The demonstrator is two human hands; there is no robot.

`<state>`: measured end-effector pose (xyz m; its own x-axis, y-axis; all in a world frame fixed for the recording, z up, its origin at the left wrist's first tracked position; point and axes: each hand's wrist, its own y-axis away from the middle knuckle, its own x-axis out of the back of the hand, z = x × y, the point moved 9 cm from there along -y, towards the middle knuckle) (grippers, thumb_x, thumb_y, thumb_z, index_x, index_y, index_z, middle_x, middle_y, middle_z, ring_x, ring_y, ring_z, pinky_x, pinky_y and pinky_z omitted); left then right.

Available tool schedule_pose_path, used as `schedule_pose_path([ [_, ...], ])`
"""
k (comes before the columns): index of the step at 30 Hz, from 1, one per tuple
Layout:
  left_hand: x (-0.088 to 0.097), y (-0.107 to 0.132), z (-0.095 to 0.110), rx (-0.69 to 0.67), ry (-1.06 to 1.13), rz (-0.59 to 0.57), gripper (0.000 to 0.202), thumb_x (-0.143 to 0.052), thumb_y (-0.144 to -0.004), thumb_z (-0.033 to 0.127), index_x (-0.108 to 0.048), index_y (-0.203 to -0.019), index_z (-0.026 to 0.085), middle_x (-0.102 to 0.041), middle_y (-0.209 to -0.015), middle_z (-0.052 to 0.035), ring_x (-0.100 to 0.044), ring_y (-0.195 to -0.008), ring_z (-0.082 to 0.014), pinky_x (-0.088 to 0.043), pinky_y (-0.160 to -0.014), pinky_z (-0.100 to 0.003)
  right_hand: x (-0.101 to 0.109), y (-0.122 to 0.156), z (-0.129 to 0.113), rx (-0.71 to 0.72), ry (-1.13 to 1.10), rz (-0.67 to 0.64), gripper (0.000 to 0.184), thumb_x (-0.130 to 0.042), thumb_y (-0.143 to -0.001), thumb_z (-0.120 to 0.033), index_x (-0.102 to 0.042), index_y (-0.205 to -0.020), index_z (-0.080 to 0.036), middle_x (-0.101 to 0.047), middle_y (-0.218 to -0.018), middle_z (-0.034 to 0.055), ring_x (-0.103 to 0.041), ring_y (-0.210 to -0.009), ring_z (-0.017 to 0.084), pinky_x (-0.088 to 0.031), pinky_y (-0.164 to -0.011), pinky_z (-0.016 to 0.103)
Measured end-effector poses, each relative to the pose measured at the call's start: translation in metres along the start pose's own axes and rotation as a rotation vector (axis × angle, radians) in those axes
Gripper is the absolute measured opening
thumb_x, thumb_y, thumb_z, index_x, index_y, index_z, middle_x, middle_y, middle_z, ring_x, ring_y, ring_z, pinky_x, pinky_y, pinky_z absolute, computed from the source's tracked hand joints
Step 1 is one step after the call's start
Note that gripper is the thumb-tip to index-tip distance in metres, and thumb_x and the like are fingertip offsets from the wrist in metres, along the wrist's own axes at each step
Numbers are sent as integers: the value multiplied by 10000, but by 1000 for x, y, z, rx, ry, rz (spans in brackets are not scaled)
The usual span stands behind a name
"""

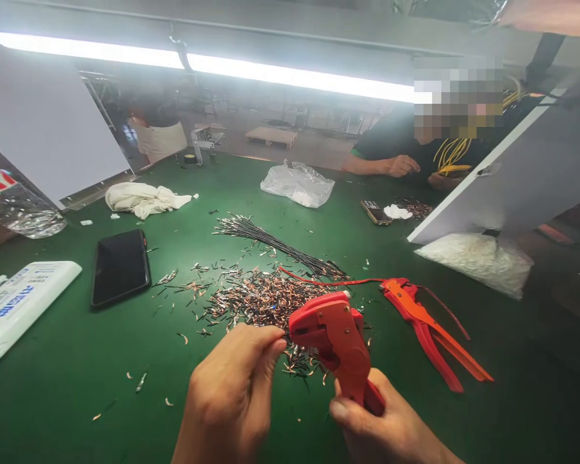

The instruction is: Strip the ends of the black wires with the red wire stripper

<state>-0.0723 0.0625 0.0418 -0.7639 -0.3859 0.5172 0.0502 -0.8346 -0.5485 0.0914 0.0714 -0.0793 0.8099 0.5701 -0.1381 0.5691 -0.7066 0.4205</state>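
On the green table (67,399), a loose pile of short wire scraps (256,293), dark and copper-coloured, is spread in front of the person. Over the near right edge of this pile, a red and orange wire stripper (345,348) is gripped by its handles in the right hand (391,419), with its head turned toward the left. At the near side of the pile, the left hand (236,380) is held with thumb and forefinger pinched narrowly together, right at the nose of the tool; whether a wire is held between those fingertips cannot be told clearly. Just beyond the pile, a bundle of black wires (285,248) is laid slantwise, its right end lying nearer. To the right of the pile, a second stripper (435,335) is laid with its handles spread, and a thin red strip (362,281) is stretched from its head toward the pile. A dark phone (120,267) is placed left of the pile, with a white case-like object (26,309) farther left. Well beyond the pile, a crumpled clear bag (297,183) is seen, and far to its right yellow wires (452,158) are held by a co-worker (386,138).
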Motion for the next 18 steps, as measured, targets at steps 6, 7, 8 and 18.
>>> schedule_pose_path([
  [6,2,-1,2,8,-34,51,143,-600,-919,101,-675,-962,215,-735,-807,34,-668,-648,-89,-509,-618,-180,-10,3,4,-84,-132,-55,666,-669,-703,-805,-368,-556,-230,-224,-490,-108,-224,-433,60,-232,-411,221],
  [7,1,-1,2,25,-51,55,131,-602,-913,105,-676,-931,212,-713,-756,43,-637,-598,-82,-490,-581,-179,-9,3,4,-93,-138,-42,660,-663,-708,-806,-389,-558,-225,-247,-483,-106,-233,-422,58,-236,-398,215],
  [8,1,-1,2,43,-64,56,122,-603,-908,112,-673,-891,210,-675,-690,57,-587,-537,-74,-461,-536,-180,-8,3,5,-104,-146,-24,647,-666,-714,-800,-411,-577,-220,-277,-480,-104,-241,-413,57,-238,-387,207],
  [18,-15,9,-1,257,116,49,236,-507,-929,187,-568,-703,212,-267,-552,87,-229,-457,-82,-165,-409,-253,3,2,-12,16,-115,28,592,-715,-760,-706,-429,-599,-214,-297,-464,-112,-220,-403,50,-184,-374,209],
])
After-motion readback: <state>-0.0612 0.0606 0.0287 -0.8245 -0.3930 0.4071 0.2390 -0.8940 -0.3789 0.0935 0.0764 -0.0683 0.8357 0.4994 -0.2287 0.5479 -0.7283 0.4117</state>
